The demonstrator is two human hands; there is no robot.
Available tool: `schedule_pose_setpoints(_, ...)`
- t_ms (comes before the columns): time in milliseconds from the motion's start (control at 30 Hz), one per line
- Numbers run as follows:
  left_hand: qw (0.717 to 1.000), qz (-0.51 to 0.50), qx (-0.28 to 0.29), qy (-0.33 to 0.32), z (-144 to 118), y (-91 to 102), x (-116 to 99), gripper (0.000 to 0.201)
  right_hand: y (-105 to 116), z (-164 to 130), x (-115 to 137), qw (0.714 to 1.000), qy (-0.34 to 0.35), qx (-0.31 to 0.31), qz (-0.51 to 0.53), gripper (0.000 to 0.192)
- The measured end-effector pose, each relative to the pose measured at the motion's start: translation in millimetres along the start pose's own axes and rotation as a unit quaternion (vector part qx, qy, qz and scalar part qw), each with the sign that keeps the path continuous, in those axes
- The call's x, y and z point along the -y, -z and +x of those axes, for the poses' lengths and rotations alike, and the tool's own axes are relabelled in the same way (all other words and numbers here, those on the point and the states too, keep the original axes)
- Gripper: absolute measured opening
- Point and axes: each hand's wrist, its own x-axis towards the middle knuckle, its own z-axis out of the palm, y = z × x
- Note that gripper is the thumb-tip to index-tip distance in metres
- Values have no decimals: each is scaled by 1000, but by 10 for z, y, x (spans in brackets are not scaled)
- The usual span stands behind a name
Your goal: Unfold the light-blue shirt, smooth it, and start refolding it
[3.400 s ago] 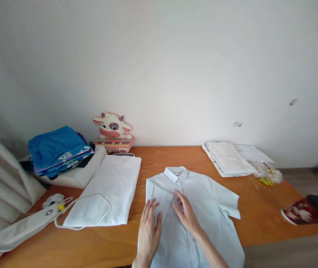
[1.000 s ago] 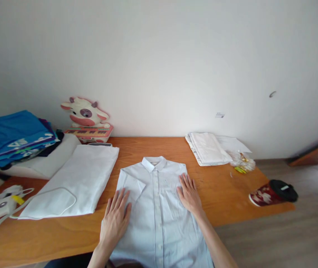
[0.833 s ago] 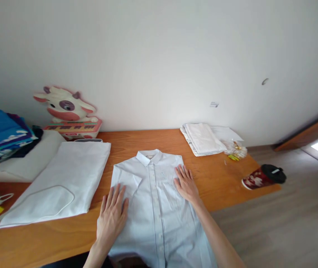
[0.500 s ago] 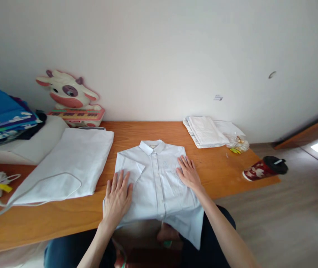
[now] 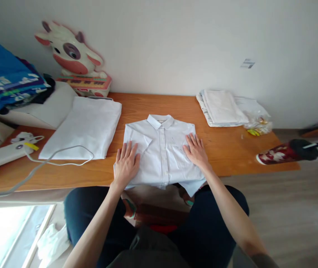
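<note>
A white short-sleeved button-up shirt lies front side up on the wooden table, its collar toward the wall. The lower hem hangs over the table's front edge, a corner drooping at the right. My left hand rests flat on the shirt's left side, just below the folded sleeve, fingers stretched out. On the other side my right hand lies flat near the right sleeve, fingers a little apart. Neither hand grasps anything.
Left of the shirt lies a folded white cloth crossed by a grey cord. Behind it stand a cow toy keyboard and a white box under blue fabric. Folded white cloths and a dark red tumbler sit at right.
The view has tilted down, so the table appears higher and my legs show more. Both hands stay flat on the shirt in nearly the same places.
</note>
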Motion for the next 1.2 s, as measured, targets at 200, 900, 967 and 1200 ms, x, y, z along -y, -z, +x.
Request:
schedule_pose_setpoints(200,1000,0,25,8,65,17,-23,61,13,34,7,1000,-2,16,7,70)
schedule_pose_setpoints(900,999,46,-6,4,40,-103,21,62,-10,-86,114,998,-39,-10,-49,69)
schedule_pose_setpoints(967,999,47,-4,2,34,-99,26,61,1,-92,112,998,-41,1,-49,69)
schedule_pose_setpoints(1200,998,40,-37,-15,12,-164,103,60,-83,-87,47,998,-24,-5,-59,73)
